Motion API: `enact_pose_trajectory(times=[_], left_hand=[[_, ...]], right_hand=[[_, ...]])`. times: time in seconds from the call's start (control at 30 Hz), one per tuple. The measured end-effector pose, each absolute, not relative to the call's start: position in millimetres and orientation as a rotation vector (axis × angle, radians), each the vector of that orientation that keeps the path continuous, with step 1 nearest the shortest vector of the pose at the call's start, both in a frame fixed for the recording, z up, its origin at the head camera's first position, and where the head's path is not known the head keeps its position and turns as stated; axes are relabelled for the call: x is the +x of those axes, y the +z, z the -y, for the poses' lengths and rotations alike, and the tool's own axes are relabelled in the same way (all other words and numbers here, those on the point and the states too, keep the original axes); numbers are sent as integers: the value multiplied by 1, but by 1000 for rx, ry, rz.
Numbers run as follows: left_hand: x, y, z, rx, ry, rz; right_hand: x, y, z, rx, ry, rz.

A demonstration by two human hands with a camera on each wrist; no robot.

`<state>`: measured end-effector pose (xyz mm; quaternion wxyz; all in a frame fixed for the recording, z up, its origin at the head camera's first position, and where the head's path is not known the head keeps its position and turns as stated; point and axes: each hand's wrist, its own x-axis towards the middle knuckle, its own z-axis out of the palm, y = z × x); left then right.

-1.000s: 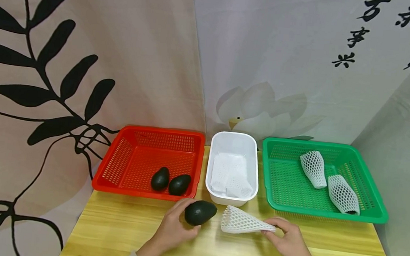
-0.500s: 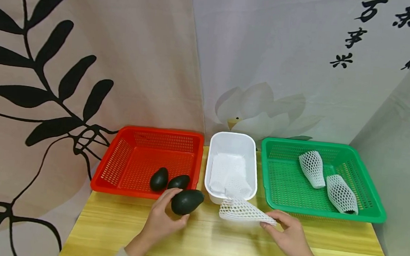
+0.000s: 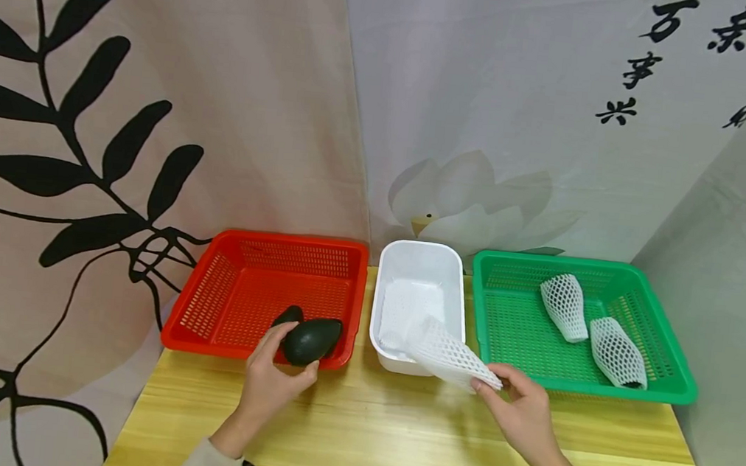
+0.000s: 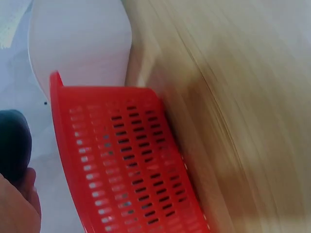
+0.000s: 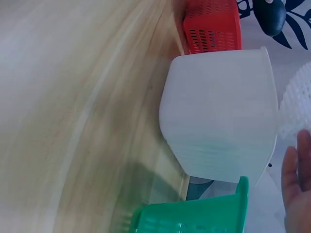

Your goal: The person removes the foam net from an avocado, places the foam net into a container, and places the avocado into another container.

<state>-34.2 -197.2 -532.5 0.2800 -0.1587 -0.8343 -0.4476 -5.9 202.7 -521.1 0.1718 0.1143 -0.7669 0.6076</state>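
Head view, left hand point(image 3: 272, 382) gripping an avocado point(image 3: 312, 342), up over the red basket point(image 3: 289, 281), right hand point(image 3: 523, 420) pinching a net point(image 3: 452, 355) by its narrow end, wide end out above the tub point(image 3: 420, 263)!

Across the lower centre of the head view, bare tabletop point(image 3: 388, 441) gives passage between the left hand point(image 3: 272, 381) and the right hand point(image 3: 520, 416). Further up, the red basket point(image 3: 234, 295), white bin point(image 3: 419, 267) and green basket point(image 3: 510, 337) leave only slim gaps between their rims, with the net sleeve point(image 3: 449, 354) overlapping the bin's lower-right corner and the curtain point(image 3: 277, 106) walling off the upper half.
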Motion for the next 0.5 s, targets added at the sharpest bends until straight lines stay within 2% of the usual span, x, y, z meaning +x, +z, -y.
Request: enact_pose_trajectory(times=[0.5], left_hand=[[-47, -538, 226, -142, -1129, 2264]], right_hand=[[-30, -516, -189, 348, 1605, 2037]])
